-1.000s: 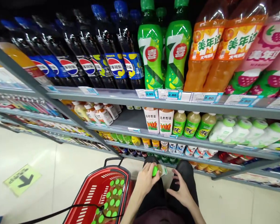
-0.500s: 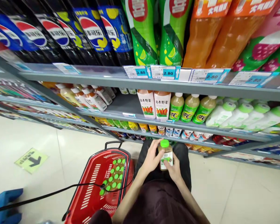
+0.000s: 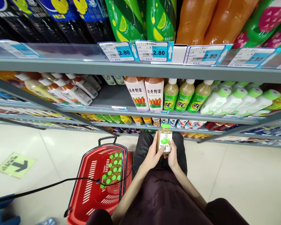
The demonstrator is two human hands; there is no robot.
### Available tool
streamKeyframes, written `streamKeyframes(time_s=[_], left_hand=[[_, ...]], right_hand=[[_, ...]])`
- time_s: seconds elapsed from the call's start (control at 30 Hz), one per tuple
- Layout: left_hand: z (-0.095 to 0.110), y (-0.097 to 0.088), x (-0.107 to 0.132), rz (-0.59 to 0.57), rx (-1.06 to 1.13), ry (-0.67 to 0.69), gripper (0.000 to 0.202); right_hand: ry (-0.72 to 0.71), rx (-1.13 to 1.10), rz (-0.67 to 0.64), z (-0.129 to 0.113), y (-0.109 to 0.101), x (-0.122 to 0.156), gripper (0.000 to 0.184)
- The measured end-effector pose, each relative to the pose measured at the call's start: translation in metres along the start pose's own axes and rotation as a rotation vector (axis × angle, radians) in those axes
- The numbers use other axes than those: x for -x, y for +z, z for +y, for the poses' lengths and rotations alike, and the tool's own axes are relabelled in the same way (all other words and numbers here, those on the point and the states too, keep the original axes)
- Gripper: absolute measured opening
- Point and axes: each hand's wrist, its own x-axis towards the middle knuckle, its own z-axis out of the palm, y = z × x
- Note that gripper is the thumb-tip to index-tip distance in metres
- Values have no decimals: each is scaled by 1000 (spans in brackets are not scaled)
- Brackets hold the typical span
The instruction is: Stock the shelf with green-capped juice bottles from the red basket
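So there's a small green-capped juice bottle (image 3: 165, 140) held upright-ish between the knees, white label facing up at the person. Both hands are on it: the left hand (image 3: 153, 156) has its fingers wrapped along one side with the thumb over the bottom of the label, and the right hand (image 3: 173, 154) closes on the other side. Can't really tell what the fingertips behind the bottle are doing, tbh.

Tips for a hold like this: squeeze from the sides just enough that the plastic doesn't flex, and slide that left thumb lower, since it's covering some print. A slight tilt back should help with reading too. Red shopping basket (image 3: 86, 175) is on the floor just left of the legs, with rows of green-capped bottles (image 3: 110, 172) inside, so watch the left elbow.
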Motion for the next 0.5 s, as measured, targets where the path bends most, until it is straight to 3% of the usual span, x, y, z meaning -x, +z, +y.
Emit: streamKeyframes(time_s=[0.5], left_hand=[[-5,-4,8,27,108,-34,84]], right_hand=[[-13,89,-41,1,3,5,47]])
